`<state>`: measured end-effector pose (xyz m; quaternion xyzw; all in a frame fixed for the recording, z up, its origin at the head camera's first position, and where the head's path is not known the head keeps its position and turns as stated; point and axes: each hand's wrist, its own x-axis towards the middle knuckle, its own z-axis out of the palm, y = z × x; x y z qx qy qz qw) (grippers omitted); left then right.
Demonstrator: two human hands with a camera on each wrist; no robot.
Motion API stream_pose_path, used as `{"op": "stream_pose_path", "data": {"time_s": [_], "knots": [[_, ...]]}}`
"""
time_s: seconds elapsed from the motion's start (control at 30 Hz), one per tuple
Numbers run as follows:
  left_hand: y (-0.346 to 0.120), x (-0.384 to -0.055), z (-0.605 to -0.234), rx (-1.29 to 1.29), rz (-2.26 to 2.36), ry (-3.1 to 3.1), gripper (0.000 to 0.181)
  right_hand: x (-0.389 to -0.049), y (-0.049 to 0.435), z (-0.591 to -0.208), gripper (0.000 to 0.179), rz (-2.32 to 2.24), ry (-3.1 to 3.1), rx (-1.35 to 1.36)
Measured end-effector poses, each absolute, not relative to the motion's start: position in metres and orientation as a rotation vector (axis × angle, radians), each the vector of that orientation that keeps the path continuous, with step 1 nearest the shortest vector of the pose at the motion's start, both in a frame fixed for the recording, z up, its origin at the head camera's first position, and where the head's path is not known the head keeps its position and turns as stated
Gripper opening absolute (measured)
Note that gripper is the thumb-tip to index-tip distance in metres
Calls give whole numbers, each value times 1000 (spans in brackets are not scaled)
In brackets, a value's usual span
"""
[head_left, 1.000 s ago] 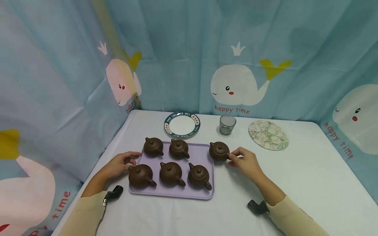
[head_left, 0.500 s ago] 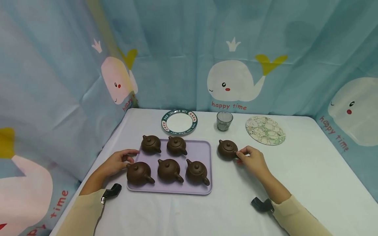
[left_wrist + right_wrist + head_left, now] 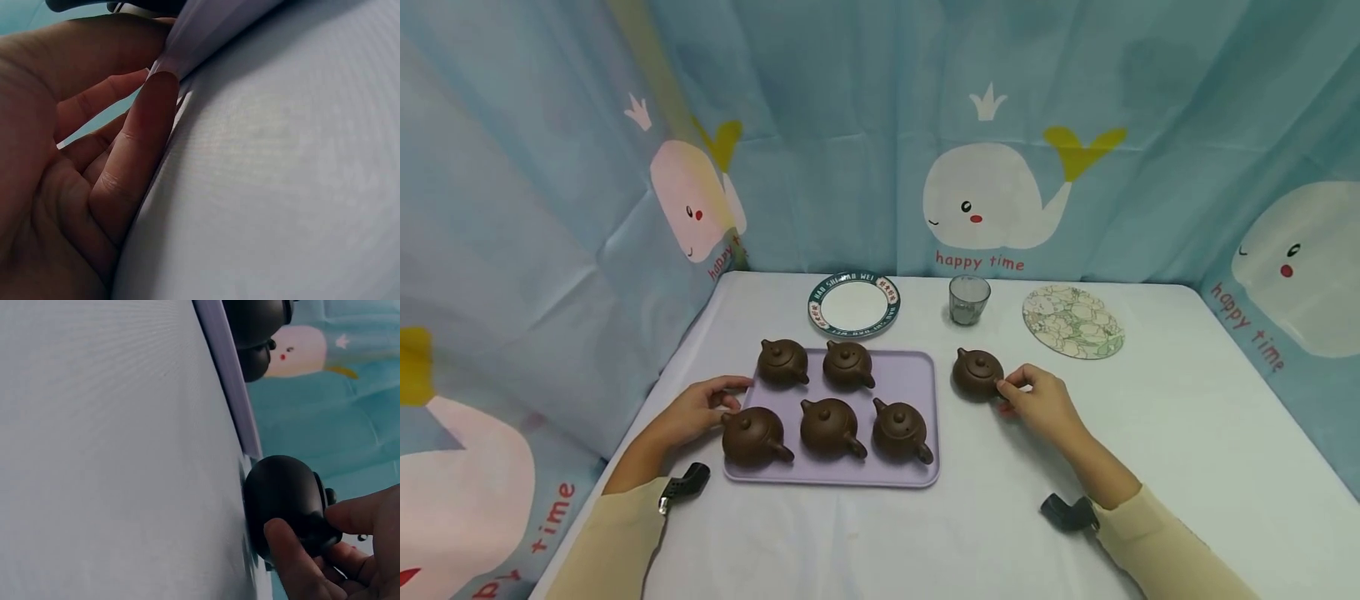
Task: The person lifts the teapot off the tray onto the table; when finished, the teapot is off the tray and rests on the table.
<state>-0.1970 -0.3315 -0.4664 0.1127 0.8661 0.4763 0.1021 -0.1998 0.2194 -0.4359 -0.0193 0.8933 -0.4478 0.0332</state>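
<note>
Currently, a small, round, dark-brown lidded teapot [image 3: 977, 374] is pinched by the right-hand grip [image 3: 1040, 405], just right of a lilac rectangular tray [image 3: 904, 375]; whether the white-covered table [image 3: 985, 517] is touched cannot be told. The tray's left rim is held by the left-hand grip [image 3: 696, 408], and five matching brown teapots [image 3: 827, 428] are borne on it.

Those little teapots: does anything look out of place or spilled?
One teapot is the odd one out: the right hand holds it to the right of the lilac tray, while five others sit on it. No spill or damage shows.
</note>
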Motion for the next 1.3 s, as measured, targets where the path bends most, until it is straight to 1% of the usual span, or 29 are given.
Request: {"op": "stream_pose_path", "data": {"time_s": [0.2,0.47,0.8,0.97,1.1,1.3], "knots": [[-332,-199,-467,369,1401,2563,55,-198,225,-429,27,-1326,2798,-75],[-333,-200,-467,388,1459,2496,59,-186,221,-417,24,-1320,2900,-97],[-334,-201,-465,412,1462,2508,60,-165,172,-422,18,-1447,2718,-325],[-335,-200,-464,391,1449,2513,60,-160,149,-427,20,-1569,2516,-421],[-336,-202,-465,392,1435,2527,58,-153,136,-429,21,-1534,2483,-501],[-335,-204,-467,385,1422,2527,56,-144,127,-432,24,-1424,2546,-499]]}}
